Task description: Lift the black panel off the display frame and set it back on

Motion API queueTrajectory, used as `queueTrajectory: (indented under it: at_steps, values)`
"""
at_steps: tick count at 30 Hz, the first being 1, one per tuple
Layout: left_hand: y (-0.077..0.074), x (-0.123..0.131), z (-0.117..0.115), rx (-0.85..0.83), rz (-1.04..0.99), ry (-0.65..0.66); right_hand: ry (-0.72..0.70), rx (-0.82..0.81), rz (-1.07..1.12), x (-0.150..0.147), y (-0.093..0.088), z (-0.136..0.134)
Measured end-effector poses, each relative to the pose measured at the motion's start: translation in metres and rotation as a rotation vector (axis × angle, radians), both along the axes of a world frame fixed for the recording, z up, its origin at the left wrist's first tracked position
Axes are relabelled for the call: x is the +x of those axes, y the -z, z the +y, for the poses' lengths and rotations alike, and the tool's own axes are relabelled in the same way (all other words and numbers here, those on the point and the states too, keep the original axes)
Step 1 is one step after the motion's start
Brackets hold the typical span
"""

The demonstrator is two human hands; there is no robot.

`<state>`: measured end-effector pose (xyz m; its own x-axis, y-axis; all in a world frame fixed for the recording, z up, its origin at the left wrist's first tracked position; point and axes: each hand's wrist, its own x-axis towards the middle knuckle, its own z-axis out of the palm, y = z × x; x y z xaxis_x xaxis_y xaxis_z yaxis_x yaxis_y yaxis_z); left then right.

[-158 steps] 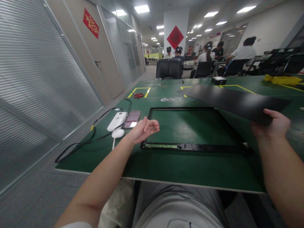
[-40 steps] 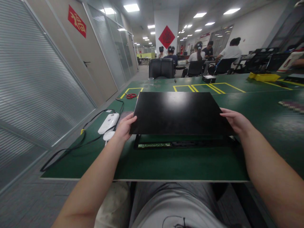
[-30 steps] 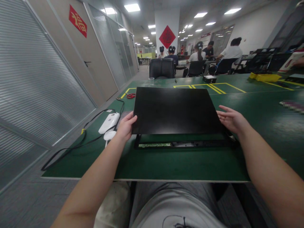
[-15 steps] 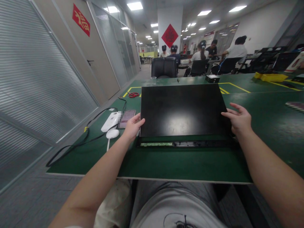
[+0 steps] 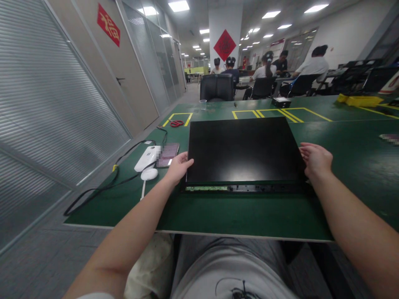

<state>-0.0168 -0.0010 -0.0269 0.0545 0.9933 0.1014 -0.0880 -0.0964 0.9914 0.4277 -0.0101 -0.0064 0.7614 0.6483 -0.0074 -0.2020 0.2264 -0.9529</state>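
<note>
A black display panel (image 5: 241, 151) lies nearly flat in front of me, low over the green table. My left hand (image 5: 180, 167) grips its left edge, thumb on top and fingers round the side. At the right edge, my right hand (image 5: 316, 160) holds the panel with its fingers curled against the rim; its thumb is hidden. Below the panel's near edge a strip of black frame (image 5: 264, 188) shows, with a green circuit board (image 5: 206, 188) along its left part. Whether the panel touches that frame I cannot tell.
Left of the panel are a phone (image 5: 167, 155), a white device (image 5: 147, 158), a round white puck (image 5: 149, 174) and a black cable (image 5: 93, 190). Red-handled scissors (image 5: 177, 123) lie farther back. A clear cup (image 5: 203, 104), a small black box (image 5: 281, 102) and a yellow tray (image 5: 358, 100) stand beyond. Several people sit behind.
The panel has come down and flatter, covering more of the black frame. Both hands moved with it, and the right hand's fingers have closed in on the edge.
</note>
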Motion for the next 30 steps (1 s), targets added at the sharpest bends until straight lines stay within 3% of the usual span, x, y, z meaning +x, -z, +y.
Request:
queueTrajectory:
  at_steps: [8, 30]
  values:
    - [0.0013, -0.0009, 0.0019, -0.056, 0.005, 0.010, 0.034, -0.049, 0.047, -0.0064, -0.0063, -0.0050]
    - [-0.0013, 0.0003, 0.0011, -0.049, 0.038, 0.009, 0.042, -0.031, 0.057, -0.0002, -0.0011, -0.0015]
